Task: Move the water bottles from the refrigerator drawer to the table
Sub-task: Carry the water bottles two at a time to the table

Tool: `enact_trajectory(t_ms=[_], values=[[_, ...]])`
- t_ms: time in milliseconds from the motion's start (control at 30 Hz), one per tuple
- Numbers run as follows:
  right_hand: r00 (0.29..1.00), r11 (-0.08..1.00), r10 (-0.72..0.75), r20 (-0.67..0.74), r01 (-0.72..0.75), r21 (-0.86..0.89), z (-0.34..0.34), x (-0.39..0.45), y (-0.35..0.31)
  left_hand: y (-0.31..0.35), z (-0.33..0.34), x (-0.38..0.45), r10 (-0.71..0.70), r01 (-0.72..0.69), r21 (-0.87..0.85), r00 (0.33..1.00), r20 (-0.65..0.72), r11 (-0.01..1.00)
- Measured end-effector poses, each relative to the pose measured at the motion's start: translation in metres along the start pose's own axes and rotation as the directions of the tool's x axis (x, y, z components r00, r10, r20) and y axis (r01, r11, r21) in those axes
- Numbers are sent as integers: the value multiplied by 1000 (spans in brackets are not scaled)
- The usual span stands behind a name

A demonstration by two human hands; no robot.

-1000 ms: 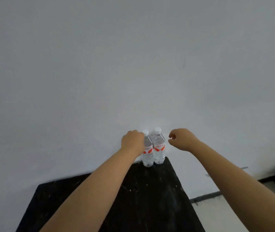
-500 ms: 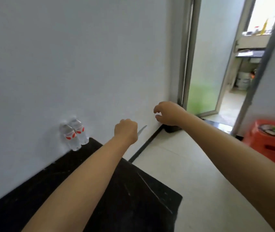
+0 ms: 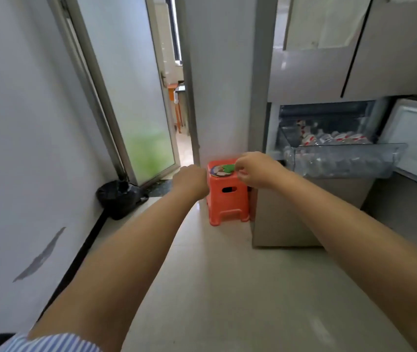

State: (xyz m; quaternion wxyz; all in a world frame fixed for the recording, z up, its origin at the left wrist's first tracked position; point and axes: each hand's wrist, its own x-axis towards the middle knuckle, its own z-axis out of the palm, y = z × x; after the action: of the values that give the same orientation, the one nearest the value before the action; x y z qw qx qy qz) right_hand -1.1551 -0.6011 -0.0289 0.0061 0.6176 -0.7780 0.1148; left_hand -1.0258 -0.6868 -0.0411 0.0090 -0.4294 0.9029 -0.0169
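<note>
The refrigerator [image 3: 309,219] stands at the right with its clear plastic drawer [image 3: 342,158] pulled out. Several water bottles [image 3: 334,139] with red and white labels lie inside it. Both my arms reach forward at mid frame. My left hand [image 3: 191,182] is curled into a loose fist and holds nothing. My right hand [image 3: 255,170] has loosely curled fingers and is empty, left of the drawer and apart from it. The table and the bottles set on it are out of view.
An orange plastic stool [image 3: 227,199] with a plate of green and white items stands against the refrigerator's left side. A black bag [image 3: 118,198] lies in the corner by a frosted glass door [image 3: 131,97]. Pale floor tiles stretch ahead.
My view has swung right from the black table and its two bottles to the doorway, stool and refrigerator. Both hands left the bottles and stay empty.
</note>
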Motion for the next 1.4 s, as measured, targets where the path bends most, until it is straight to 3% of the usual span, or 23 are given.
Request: enact_trajectory(t_ms=[167, 367, 567, 833, 1100, 1400], values=[[996, 996, 89, -8, -90, -13, -20, -17, 142, 124, 3, 72, 93, -92, -58, 996, 7, 994], [976, 976, 219, -10, -219, 10, -31, -22, 280, 225, 10, 157, 135, -133, -100, 991, 15, 986], [926, 925, 373, -61, -365, 105, -22, 11, 392, 294, 25, 246, 190, -185, -83, 980, 55, 979], [893, 880, 451, 6, -445, 167, -1, 97, 505, 351, 55, 388, 243, -222, -167, 963, 114, 961], [868, 854, 476, 139, -494, 163, 25, 179, 590, 401, 90, 488, 216, -131, -361, 955, 205, 923], [837, 844, 474, 273, -521, 130, 68, 278, 661, 453, 120, 557, 63, 108, -430, 929, 365, 896]])
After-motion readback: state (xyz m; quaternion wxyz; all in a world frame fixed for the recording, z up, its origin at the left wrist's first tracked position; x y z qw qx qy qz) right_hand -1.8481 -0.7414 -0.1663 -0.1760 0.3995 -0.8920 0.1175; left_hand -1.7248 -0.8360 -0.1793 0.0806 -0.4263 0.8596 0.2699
